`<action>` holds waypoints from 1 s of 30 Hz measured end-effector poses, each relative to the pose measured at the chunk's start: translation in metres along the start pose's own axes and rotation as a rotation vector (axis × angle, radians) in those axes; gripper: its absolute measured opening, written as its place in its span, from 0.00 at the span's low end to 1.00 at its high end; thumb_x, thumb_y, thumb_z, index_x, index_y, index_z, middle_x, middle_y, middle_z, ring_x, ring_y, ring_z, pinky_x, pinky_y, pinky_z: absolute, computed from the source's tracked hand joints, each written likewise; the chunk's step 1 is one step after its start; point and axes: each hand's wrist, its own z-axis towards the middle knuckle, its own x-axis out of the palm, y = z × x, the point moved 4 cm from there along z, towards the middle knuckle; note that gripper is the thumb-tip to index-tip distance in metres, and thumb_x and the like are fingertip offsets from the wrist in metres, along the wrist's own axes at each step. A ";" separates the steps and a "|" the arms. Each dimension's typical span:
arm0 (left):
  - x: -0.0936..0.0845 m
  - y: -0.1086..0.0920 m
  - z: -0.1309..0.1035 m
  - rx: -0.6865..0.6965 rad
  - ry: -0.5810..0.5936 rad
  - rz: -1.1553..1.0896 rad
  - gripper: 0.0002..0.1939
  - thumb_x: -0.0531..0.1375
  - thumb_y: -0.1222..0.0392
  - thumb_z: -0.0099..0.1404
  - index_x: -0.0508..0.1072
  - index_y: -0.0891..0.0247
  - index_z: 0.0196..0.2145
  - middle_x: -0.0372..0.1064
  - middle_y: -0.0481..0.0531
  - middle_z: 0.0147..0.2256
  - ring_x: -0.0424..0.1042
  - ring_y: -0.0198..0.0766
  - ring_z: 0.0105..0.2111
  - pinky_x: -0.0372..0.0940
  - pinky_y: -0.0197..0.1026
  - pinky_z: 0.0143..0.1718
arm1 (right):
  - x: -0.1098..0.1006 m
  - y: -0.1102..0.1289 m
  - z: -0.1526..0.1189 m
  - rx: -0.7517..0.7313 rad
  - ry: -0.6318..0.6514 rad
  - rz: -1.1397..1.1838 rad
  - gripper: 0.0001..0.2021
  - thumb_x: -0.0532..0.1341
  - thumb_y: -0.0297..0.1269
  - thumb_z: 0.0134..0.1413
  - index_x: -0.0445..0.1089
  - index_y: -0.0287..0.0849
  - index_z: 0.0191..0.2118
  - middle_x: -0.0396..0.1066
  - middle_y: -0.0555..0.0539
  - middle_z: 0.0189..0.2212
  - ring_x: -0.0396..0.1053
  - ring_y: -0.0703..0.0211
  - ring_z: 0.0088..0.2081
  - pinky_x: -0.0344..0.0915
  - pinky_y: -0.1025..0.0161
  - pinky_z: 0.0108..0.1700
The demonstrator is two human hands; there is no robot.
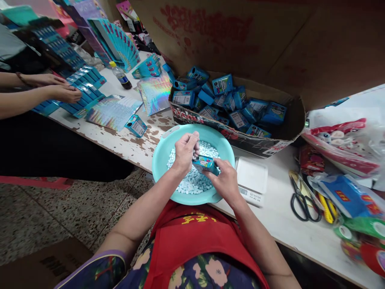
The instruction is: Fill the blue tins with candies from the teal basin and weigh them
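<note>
A turquoise basin (159,160) holds a heap of small pale blue candies (194,182) and stands at the table's front edge. Over it, my right hand (225,178) grips a small blue box (204,162), which lies tilted with its end toward my left hand. My left hand (185,150) is closed at that end of the box, fingers pressed together around some of the pale candies. Behind the basin, a cardboard carton (255,144) contains several similar blue boxes (222,84).
A white scale (252,176) sits right of the basin, with black scissors (303,202) and packaged goods farther right. One blue box (136,125) stands at left, near holographic sheets (114,110) and a bottle (120,76). Another person's hands (67,90) handle blue packs at far left.
</note>
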 end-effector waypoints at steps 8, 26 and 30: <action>0.011 -0.008 -0.007 -0.011 0.015 -0.056 0.19 0.64 0.45 0.59 0.67 0.63 0.25 0.61 0.43 0.15 0.69 0.33 0.18 0.62 0.33 0.21 | -0.004 -0.001 0.000 0.020 -0.051 0.023 0.16 0.67 0.42 0.48 0.74 0.43 0.44 0.76 0.45 0.37 0.70 0.49 0.39 0.65 0.56 0.41; 0.016 -0.030 -0.024 0.216 0.091 0.066 0.12 0.59 0.50 0.63 0.72 0.61 0.32 0.72 0.50 0.32 0.75 0.36 0.32 0.70 0.40 0.38 | -0.007 -0.001 -0.002 0.072 -0.085 0.195 0.15 0.66 0.45 0.49 0.74 0.45 0.42 0.76 0.46 0.37 0.69 0.52 0.38 0.65 0.56 0.42; 0.017 -0.029 -0.025 0.245 0.115 0.116 0.13 0.57 0.49 0.65 0.74 0.61 0.31 0.74 0.52 0.31 0.75 0.40 0.37 0.69 0.44 0.45 | -0.009 -0.003 -0.002 0.090 -0.090 0.210 0.14 0.65 0.45 0.50 0.74 0.45 0.42 0.76 0.47 0.36 0.69 0.52 0.37 0.65 0.57 0.42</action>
